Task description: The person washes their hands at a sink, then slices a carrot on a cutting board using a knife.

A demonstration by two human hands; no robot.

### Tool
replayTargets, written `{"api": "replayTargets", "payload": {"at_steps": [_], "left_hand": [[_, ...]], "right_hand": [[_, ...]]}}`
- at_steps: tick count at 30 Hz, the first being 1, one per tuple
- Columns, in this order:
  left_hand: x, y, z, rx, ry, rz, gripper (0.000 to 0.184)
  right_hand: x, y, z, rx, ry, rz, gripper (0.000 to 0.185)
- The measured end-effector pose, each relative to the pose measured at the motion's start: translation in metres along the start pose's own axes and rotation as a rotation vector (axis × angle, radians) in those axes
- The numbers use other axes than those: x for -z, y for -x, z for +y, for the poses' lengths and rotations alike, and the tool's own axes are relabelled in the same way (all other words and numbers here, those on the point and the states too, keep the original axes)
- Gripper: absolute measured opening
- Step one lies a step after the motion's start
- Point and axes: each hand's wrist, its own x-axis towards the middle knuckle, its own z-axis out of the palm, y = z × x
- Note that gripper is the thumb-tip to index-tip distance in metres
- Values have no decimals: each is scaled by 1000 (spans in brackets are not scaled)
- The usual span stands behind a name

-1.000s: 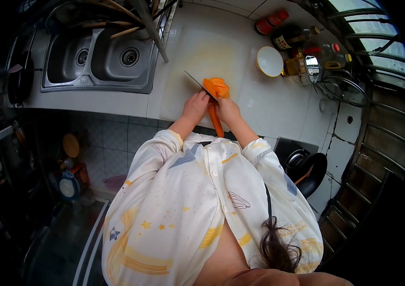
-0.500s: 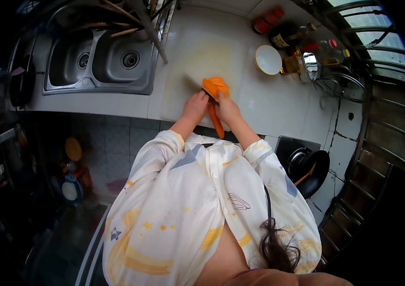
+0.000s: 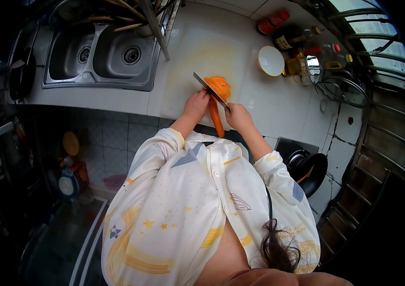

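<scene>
My right hand (image 3: pixel 239 116) is closed around the handle of a kitchen knife (image 3: pixel 217 97), whose blade points up and to the left across a carrot. The rest of the carrot (image 3: pixel 216 120) lies on my side of the blade, its end reaching the counter's front edge. Just left of it, my left hand (image 3: pixel 196 106) grips the carrot close to the blade, with its fingertips partly hidden. Beyond the blade, orange carrot slices (image 3: pixel 218 86) are heaped on a pale, yellow-stained cutting board (image 3: pixel 202 52).
A double steel sink (image 3: pixel 121 86) is set into the counter at the left. To the right stand a white bowl (image 3: pixel 270 61), several bottles (image 3: pixel 288 38) and a glass lid (image 3: pixel 345 90). A black pan (image 3: pixel 314 176) sits on the stove at the lower right.
My right hand has shifted slightly right and down. The knife now lies plainly across the carrot at a steeper slant, with more blade showing. My left hand stays nearly in place.
</scene>
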Motion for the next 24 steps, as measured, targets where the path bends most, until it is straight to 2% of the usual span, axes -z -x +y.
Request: {"api": "replayTargets", "payload": {"at_steps": [12, 17, 21, 24], "left_hand": [[7, -2, 3, -5, 3, -19, 18], [7, -3, 5, 6, 50, -13, 18], [8, 0, 4, 19, 58, -46, 19], [0, 0, 1, 48, 34, -60, 23]], "right_hand": [[-18, -23, 1, -26, 92, -86, 22], [-33, -26, 17, 2, 60, -51, 22], [-19, -18, 5, 27, 15, 10, 16], [-4, -10, -1, -1, 23, -34, 16]]}}
